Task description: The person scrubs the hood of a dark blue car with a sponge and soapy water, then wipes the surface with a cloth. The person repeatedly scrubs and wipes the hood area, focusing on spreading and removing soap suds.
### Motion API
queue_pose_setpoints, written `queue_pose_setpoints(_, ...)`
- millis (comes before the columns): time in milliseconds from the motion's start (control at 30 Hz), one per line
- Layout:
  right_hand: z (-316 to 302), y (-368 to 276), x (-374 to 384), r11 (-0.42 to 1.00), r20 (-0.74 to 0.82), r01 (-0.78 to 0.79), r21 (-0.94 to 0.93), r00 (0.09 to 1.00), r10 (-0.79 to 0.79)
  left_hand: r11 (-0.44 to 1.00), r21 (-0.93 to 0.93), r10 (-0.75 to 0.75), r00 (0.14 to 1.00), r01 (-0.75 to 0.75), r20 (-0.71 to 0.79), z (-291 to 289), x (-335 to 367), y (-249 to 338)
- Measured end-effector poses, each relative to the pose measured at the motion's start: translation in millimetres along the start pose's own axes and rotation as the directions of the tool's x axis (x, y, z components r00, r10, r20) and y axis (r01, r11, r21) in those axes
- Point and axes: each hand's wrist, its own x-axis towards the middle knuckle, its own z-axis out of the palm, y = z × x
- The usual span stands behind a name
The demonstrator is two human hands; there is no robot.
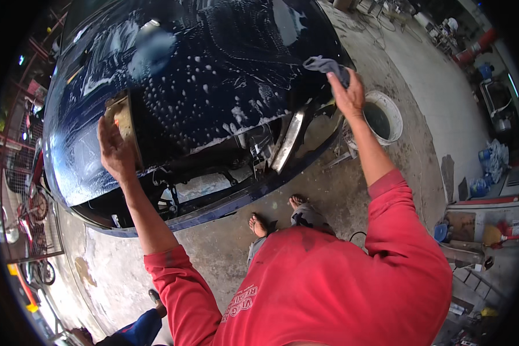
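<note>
A dark blue car hood (225, 75), wet and covered with suds and foam drops, spreads before me. My right hand (349, 95) grips a bunched grey-purple cloth (333, 68) at the hood's right front corner. Part of the cloth hangs loose beyond the fingers. My left hand (116, 149) is at the hood's left front, its fingers along the edge of a flat, stained tan piece (121, 118) with a dark border. What this piece is, I cannot make out. Below the hood's front edge, the car's front end (196, 187) lies exposed, with dark inner parts showing.
A white bucket (394, 118) of murky water stands on the concrete floor (352, 199) right of the car. Blue containers (483, 185) and clutter line the right wall. Another person's leg (141, 330) shows at lower left. Behind a mesh fence at left stands a red motorcycle (36, 210).
</note>
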Motion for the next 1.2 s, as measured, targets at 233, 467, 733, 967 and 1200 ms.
queue_pose_setpoints(233, -95, 246, 29, 0.81, 0.089, -0.585, -0.029, 0.806, 0.585, 0.991, 0.136, -0.008, 0.999, 0.002, 0.048, -1, 15, -41)
queue_pose_setpoints(467, -15, 440, 23, 0.643, 0.481, -0.766, 0.01, 0.568, 0.668, 0.799, -0.427, -0.454, 0.89, 0.424, 0.034, -15, 14, 35)
queue_pose_setpoints(733, 143, 431, -51, 0.731, 0.728, -0.642, -0.232, 0.384, 0.568, 0.977, -0.029, -0.212, 0.975, 0.21, -0.071, 81, -29, 152)
queue_pose_setpoints(967, 199, 358, -135, 0.773, 0.835, -0.584, -0.25, 0.274, 0.478, 0.981, 0.068, -0.179, 0.982, 0.182, -0.056, 74, -31, 154)
queue_pose_setpoints(1200, 238, 360, -185, 0.793, 0.851, -0.564, -0.231, 0.279, 0.446, 0.993, 0.069, -0.094, 0.991, 0.101, -0.099, 83, -29, 136)
